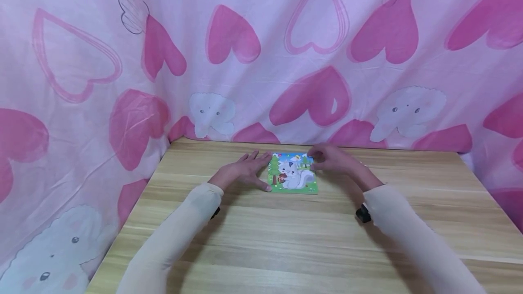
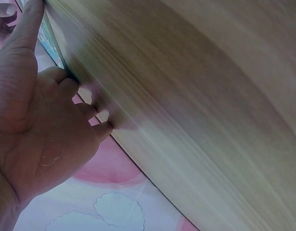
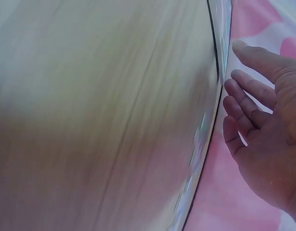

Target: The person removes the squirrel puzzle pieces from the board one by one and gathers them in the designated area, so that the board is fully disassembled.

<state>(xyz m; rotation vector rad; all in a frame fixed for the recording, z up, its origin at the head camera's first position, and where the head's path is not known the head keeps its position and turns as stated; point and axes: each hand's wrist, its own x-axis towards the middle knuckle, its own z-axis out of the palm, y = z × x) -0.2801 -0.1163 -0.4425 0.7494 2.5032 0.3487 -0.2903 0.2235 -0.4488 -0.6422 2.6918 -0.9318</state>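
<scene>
A picture card printed with a grey squirrel, trees and grass lies flat near the table's far edge. My left hand spreads along its left side, with the thumb at the lower left corner and the other fingers near the upper left. At the upper right, my right hand has its index finger and thumb by the card's edge. In the right wrist view, a gap shows between that thumb and the loosely bent fingers; nothing is visibly held there. The left wrist view shows the card edge-on beside the left hand.
The wood-grain table stretches toward me. Flat, pale pieces with uneven edges lie near the table's rim, mostly behind the right hand in the head view. A pink heart-patterned curtain hangs behind and along the sides.
</scene>
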